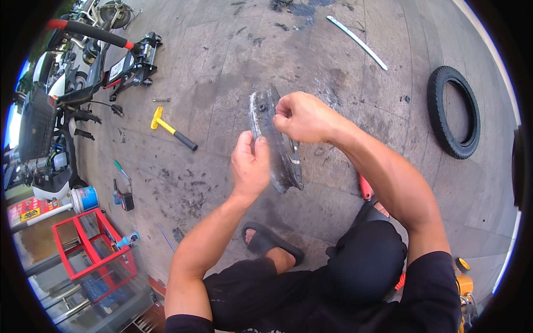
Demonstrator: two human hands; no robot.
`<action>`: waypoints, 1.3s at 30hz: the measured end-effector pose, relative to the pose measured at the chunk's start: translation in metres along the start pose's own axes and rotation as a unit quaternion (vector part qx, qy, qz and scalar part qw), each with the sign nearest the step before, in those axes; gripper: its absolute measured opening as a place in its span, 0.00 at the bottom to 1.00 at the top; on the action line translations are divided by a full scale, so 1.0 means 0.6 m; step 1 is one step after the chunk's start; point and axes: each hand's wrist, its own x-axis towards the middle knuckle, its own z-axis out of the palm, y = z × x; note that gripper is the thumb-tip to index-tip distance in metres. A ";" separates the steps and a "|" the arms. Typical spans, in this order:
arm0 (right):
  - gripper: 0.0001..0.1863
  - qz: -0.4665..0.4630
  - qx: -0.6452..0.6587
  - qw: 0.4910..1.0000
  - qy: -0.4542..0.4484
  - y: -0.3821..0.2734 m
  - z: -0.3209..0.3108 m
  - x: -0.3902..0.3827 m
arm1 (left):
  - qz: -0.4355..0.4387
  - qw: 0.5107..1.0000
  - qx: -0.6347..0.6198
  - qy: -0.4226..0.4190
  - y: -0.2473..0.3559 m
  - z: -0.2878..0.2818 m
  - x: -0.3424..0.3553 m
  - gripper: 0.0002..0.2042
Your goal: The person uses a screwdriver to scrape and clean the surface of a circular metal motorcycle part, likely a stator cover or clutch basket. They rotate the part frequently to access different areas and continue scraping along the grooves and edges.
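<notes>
A dirty metal wheel rim stands on edge in front of me, seen nearly edge-on, with a pale, scuffed left lip. My left hand grips its near left side with the thumb up. My right hand is closed against the rim's upper right part, fingers curled; I cannot make out what, if anything, is pinched in them. A small dark fitting shows in the rim's channel.
A black tyre lies right, a white strip beyond. A yellow hammer, cordless tool and red-handled tool lie around me. Scooters, a bucket and red rack line the left.
</notes>
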 end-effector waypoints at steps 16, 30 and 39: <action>0.06 0.012 -0.029 0.996 -0.089 -0.071 -0.031 -0.155 | -0.100 0.982 -0.162 0.006 0.019 -0.061 0.030 0.09; 0.07 0.205 0.004 0.977 -0.063 -0.582 0.102 -0.125 | -0.221 0.945 -0.153 0.188 0.244 -0.370 -0.203 0.07; 0.07 0.177 0.106 0.944 -0.258 -0.686 0.217 -0.105 | -0.272 0.903 -0.097 0.319 0.317 -0.540 -0.278 0.06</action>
